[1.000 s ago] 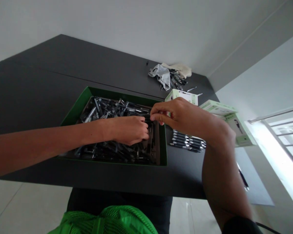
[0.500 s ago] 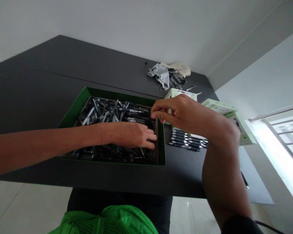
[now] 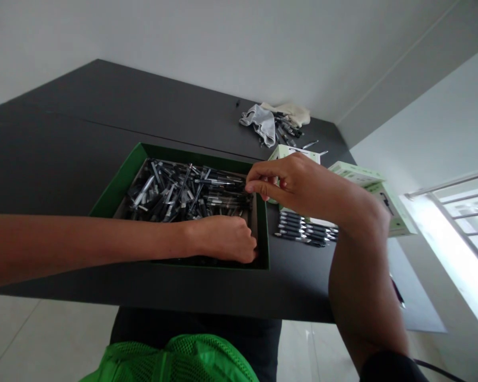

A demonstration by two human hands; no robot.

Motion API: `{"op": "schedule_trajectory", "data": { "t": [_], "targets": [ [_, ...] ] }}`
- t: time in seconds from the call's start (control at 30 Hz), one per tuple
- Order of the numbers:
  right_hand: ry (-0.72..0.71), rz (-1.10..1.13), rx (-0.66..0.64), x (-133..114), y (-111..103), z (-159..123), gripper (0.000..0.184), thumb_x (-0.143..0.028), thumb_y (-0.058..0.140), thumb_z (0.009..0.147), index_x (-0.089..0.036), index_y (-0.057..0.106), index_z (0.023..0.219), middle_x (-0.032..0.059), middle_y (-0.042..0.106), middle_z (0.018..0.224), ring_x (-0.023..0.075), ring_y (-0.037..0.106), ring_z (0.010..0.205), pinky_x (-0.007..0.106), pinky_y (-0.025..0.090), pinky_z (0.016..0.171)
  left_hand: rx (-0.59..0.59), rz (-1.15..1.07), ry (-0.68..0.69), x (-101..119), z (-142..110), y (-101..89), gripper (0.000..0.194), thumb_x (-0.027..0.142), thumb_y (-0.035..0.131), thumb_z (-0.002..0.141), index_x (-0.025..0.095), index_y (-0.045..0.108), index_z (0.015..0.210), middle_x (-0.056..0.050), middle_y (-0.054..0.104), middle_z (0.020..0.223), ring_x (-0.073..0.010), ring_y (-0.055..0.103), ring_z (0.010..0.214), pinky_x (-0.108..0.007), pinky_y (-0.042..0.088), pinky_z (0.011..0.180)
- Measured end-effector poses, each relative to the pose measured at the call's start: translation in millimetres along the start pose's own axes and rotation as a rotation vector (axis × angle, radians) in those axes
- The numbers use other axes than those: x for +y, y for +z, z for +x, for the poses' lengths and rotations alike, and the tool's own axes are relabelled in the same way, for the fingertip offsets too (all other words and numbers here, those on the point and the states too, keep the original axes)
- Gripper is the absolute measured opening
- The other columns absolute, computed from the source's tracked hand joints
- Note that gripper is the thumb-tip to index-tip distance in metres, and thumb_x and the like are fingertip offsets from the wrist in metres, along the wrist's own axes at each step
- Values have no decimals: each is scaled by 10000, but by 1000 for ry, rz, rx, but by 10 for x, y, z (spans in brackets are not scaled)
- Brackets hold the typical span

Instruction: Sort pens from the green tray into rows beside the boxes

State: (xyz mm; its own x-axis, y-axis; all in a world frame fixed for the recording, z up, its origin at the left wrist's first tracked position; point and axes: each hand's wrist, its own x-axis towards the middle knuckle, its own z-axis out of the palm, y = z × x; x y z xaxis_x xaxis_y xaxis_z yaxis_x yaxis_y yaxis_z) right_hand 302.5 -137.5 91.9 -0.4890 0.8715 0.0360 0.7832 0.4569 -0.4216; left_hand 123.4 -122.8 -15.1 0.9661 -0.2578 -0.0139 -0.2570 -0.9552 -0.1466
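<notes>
1. Black pens (image 3: 187,193) lie heaped in a green box (image 3: 116,185), mid-frame; light, stiff and slippery, probably best taken by the barrel.
2. Left hand (image 3: 223,240) curls among them, lower right of the box.
3. Right hand (image 3: 287,183) pinches, fingertips together, above the box's right rim; cannot tell if it holds anything.

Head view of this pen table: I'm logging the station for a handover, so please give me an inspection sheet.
Surface: dark grey table.
Job's things: green box holding loose pens; lined-up pens beside it.
Clutter: grey cloth; white-green cartons.
Hands: left hand down among the pens at the box's near corner; right hand pinched over its far corner.
Cables: thin black cord, lower right.
Surroundings: barred window; tiled floor.
</notes>
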Motion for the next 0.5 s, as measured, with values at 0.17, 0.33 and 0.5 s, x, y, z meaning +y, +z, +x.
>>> {"op": "schedule_trajectory", "data": {
  "t": [0.17, 0.33, 0.5],
  "targets": [
    [-6, 8, 6, 24, 25, 22, 215, -295, 624, 1039, -178, 787, 961, 25, 699, 744, 145, 574, 644, 301, 334, 640, 40, 31, -17, 68, 0, 16, 154, 54, 747, 878, 188, 785, 813, -25, 765, 687, -182, 673, 512, -378, 264, 410],
    [0, 9, 9, 22, 33, 27, 218, -302, 624, 1039, -177, 781, 954, 18, 699, 735, 136, 560, 624, 301, 328, 626, 15, 36, -58, 56, 34, 13, 167, 52, 736, 890, 183, 789, 803, -35, 754, 660, -185, 674, 519, -370, 251, 421],
    [-1, 20, 15, 17, 38, 27, 213, -293, 628, 1030, -175, 778, 936, 15, 691, 727, 137, 566, 630, 300, 332, 637, 16, 9, -94, 19, 76, 37, 253, 25, 755, 855, 195, 734, 668, -24, 752, 646, -165, 665, 529, -345, 287, 451]
  ]
}}
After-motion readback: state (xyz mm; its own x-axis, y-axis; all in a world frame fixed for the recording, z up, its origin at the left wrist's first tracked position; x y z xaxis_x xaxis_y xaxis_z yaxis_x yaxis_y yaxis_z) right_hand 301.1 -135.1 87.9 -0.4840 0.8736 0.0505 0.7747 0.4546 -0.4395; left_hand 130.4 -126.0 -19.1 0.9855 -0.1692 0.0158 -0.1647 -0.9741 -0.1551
